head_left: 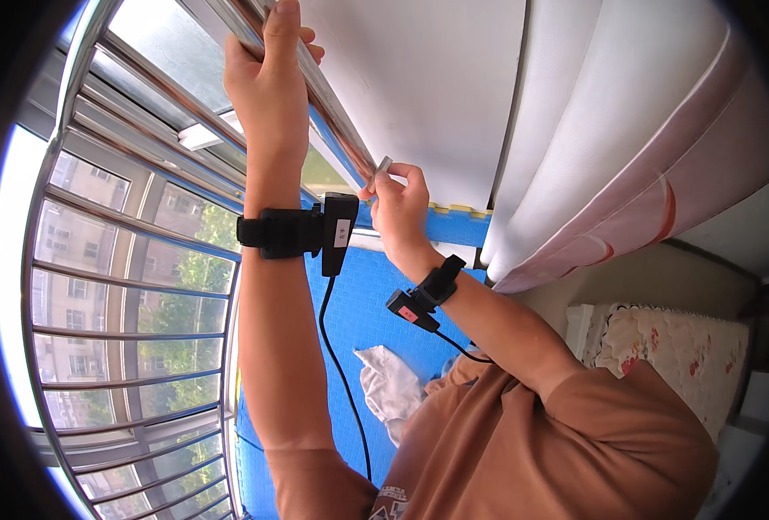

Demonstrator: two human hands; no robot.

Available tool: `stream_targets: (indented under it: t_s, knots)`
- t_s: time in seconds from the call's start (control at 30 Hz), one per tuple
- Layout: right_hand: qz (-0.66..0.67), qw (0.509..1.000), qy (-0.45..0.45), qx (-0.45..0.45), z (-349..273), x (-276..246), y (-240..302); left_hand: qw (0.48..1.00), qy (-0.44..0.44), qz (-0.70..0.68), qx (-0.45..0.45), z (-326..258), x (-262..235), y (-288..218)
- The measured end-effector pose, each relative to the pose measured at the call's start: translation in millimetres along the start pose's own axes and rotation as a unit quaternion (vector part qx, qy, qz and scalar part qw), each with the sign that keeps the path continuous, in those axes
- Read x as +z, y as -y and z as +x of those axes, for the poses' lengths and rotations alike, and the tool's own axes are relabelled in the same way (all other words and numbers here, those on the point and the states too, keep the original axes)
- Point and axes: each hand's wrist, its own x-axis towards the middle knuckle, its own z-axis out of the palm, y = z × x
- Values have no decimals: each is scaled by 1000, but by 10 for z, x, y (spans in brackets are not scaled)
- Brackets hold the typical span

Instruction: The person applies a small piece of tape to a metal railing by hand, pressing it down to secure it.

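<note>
My left hand (270,74) is closed around a shiny metal rail (341,117) at the top of the view, fingers wrapped over it. Lower along that rail, my right hand (399,208) is closed in a pinch. Between its thumb and forefinger sits a small grey strip-like piece (383,164), up against the rail. Its exact kind is too small to make out. Each wrist carries a black strap; a black box (341,232) with a cable hangs from the left one, a similar box (413,308) from the right.
Metal window bars (133,334) fill the left side, with glass, trees and buildings behind. A white door-like panel (419,78) and a pale curtain (592,130) stand right of the rail. Below lie blue floor mats (324,373), a white cloth (389,386) and a floral mattress (687,360).
</note>
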Motion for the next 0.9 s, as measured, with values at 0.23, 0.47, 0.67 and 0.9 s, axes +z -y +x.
stream_targets:
  t_s: [0.23,0.47,0.67,0.9]
  knots:
    - [1,995,15,-95,-81,98,-289,1000,-12,16,9,4,66,14]
    - [36,999,2,26,-131,-33,-156,1000,3,16,-23,2,44,9]
    - [70,997,-16,41,-68,-9,-42,1000,-10,-28,-10,-4,77,18]
    - [80,993,-10,84,-151,141,57,999,-30,-18,-20,-4,52,44]
